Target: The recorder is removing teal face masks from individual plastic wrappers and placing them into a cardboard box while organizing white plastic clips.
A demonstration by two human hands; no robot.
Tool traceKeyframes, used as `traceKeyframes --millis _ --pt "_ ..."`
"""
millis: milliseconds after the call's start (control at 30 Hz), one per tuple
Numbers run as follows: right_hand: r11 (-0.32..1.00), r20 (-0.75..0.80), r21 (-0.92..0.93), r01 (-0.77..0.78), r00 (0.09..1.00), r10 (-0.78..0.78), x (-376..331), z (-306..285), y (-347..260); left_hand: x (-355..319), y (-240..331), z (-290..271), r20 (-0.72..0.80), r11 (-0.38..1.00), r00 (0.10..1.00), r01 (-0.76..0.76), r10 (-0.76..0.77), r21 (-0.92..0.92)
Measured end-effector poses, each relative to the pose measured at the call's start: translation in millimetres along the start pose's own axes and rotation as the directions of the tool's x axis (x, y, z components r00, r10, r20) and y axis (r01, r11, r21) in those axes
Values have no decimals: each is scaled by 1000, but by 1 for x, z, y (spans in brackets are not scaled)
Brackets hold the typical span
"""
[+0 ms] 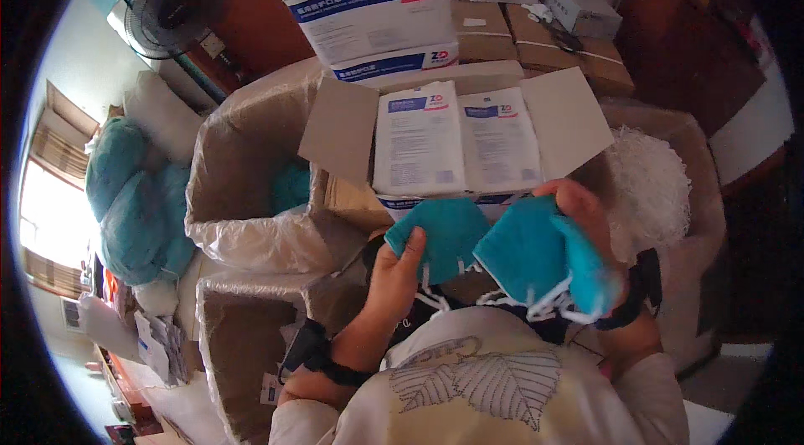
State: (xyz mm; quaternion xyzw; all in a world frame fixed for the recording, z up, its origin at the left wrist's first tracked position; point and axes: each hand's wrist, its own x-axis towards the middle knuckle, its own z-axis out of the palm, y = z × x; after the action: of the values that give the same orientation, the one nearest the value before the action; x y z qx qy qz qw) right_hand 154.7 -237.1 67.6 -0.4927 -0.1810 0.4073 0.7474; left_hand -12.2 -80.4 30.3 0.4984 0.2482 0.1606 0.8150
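My left hand (395, 279) grips a teal face mask (448, 234) by its left edge, thumb on top. White ear straps (430, 282) dangle from that mask. To the right, my right hand (584, 212) is closed on more teal face masks (523, 252), at least two, with white straps hanging below them; their outer end is blurred. Both sets of masks are held in front of my chest, close together. Just beyond them stands an open carton (339, 131) with its flaps spread, holding two stacks of white printed packets (423, 144).
Stacked white-and-blue cartons (368, 18) rise behind the open one. Plastic-lined boxes (230, 231) stand at left, one with teal material inside. A large box at right holds a heap of white straps (649, 185). Teal bundles (138, 219) and a fan (176, 5) are far left.
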Motion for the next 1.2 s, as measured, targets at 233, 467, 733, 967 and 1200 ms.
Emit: traceKeyframes --millis 233,467,733,967,1200 --pt "791 -82 -564 237 937 -339 20 8 44 0 -20 24 126 952 992 36 3 -304" --pt "680 11 -672 291 923 -384 24 31 54 7 -52 6 152 916 946 -317 286 246" --pt "462 448 -692 555 831 -328 13 22 55 1 -42 -3 35 888 981 190 -193 -419" --pt "695 335 -647 313 936 -110 8 12 68 -10 -39 -8 -54 976 995 68 -81 -207" --pt "942 29 -326 76 997 -70 3 -11 30 -4 -36 -16 -57 983 995 70 -81 -169"
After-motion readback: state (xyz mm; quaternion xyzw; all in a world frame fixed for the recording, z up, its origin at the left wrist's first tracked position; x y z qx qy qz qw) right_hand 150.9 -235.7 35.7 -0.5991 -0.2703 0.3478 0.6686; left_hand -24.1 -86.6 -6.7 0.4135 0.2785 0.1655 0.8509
